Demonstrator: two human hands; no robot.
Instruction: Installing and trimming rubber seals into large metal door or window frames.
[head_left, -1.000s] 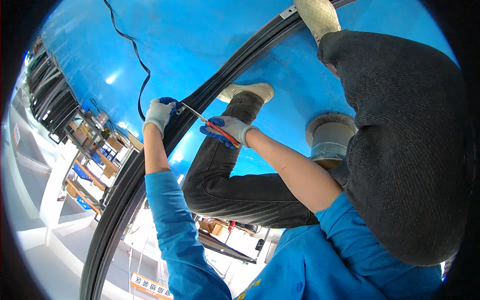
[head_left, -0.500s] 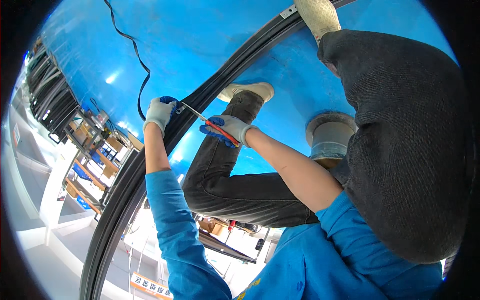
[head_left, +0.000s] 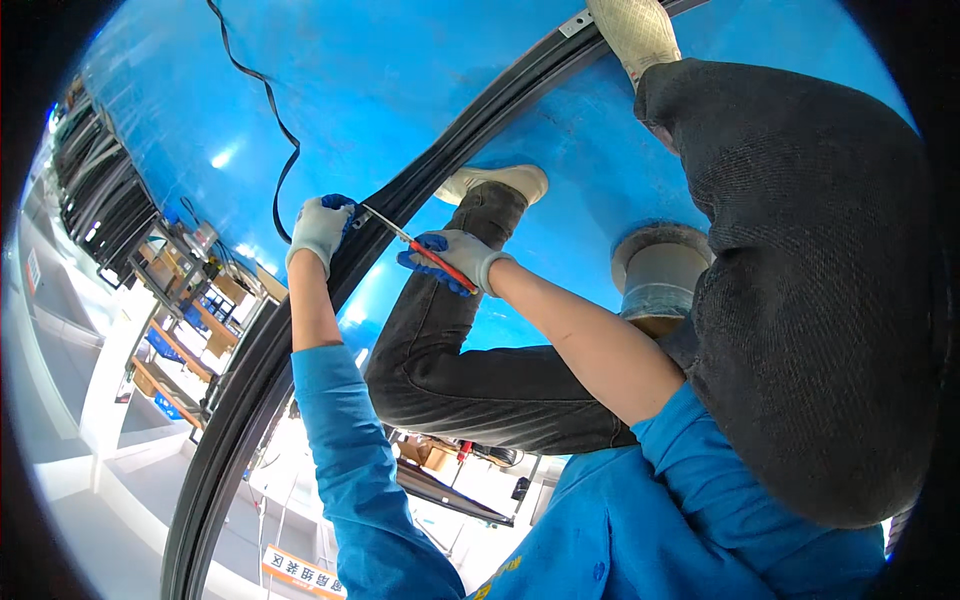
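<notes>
A long screwdriver (head_left: 440, 264) with a red handle and a thin metal shaft is gripped in my right hand (head_left: 455, 256), gloved in white and blue. Its shaft slants up and left, its tip close to the fingers of my left hand (head_left: 320, 226). That hand, in a matching glove, is closed at the left edge of a long black frame profile (head_left: 410, 186). A thin black rubber strip (head_left: 270, 95) trails down over the blue surface to the left hand. What the left fingertips pinch is hidden.
The profile curves across a glossy blue floor (head_left: 380, 70). My bent legs in dark trousers and pale shoes (head_left: 515, 180) are beside it; a round grey spool-like stand (head_left: 662, 275) is near my knee. Shelves with boxes (head_left: 190, 320) and stacked black profiles (head_left: 95, 185) are at left.
</notes>
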